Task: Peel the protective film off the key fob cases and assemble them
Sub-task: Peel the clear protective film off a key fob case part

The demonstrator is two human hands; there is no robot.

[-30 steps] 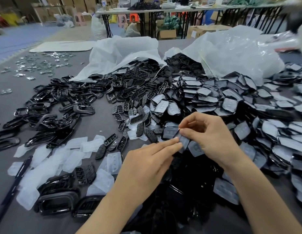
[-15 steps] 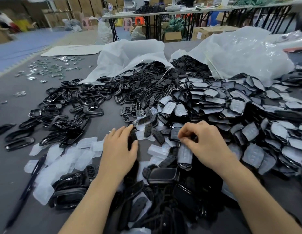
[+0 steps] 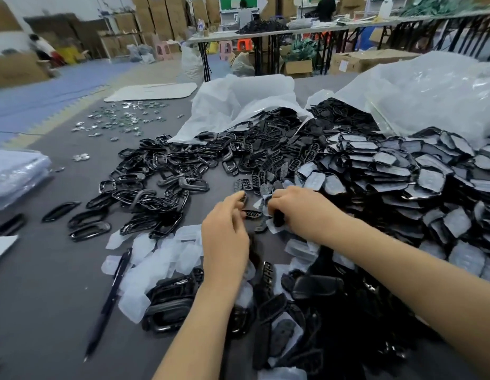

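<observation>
Since half a second ago the left hand [image 3: 224,237] has lifted off the heap and moved up beside the right hand [image 3: 304,212], toward the middle of the grey bench [image 3: 46,297]. The left hand's thumb and fingertips now pinch a small black plastic button grid [image 3: 243,199]. The right hand's fingers are curled down around a black key fob case piece with pale film [image 3: 277,219]; blur hides how the film sits on it. The two hands are close together but apart.

To the right, reaching the bench's right edge, lies a large heap of black case shells under whitish film [image 3: 403,174]. Left of the hands is a spread of glossy black open frames [image 3: 145,196]. Between these and the near edge lie loose translucent peeled film pieces [image 3: 153,261], with a dark pen [image 3: 108,305] lying tilted beside them. Toward the far edge, crumpled white plastic bags [image 3: 238,102] spill more black parts onto the bench.
</observation>
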